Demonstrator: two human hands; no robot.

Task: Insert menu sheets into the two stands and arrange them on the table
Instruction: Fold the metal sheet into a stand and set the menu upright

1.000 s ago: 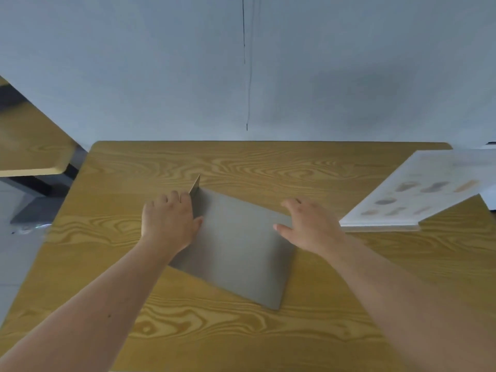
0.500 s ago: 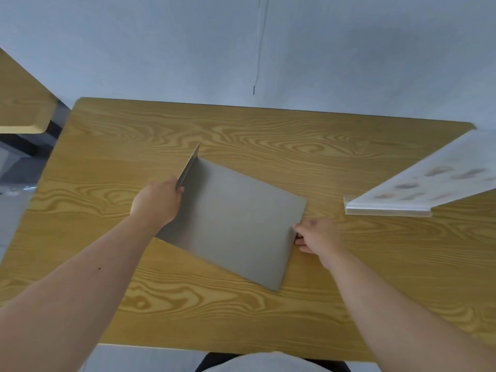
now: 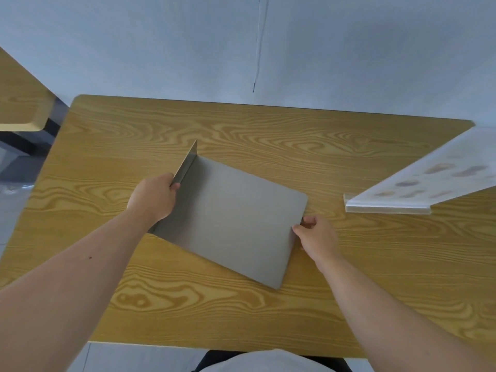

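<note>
A grey metal menu stand (image 3: 233, 221) lies flat on its back in the middle of the wooden table (image 3: 268, 130), its short foot flange pointing up at the left. My left hand (image 3: 153, 198) grips that upturned flange. My right hand (image 3: 316, 233) pinches the stand's right edge near the corner. A second stand, of clear acrylic (image 3: 418, 186), stands at the right of the table with a white menu sheet showing food pictures in it. No loose sheet is in view.
A grey wall rises right behind the table's far edge. Another wooden table (image 3: 18, 103) is at the far left, with floor between. My torso is at the table's near edge.
My right hand slid from the top of the grey panel to its right edge and took hold there. My left hand closed on the flange. The camera tilted down.
</note>
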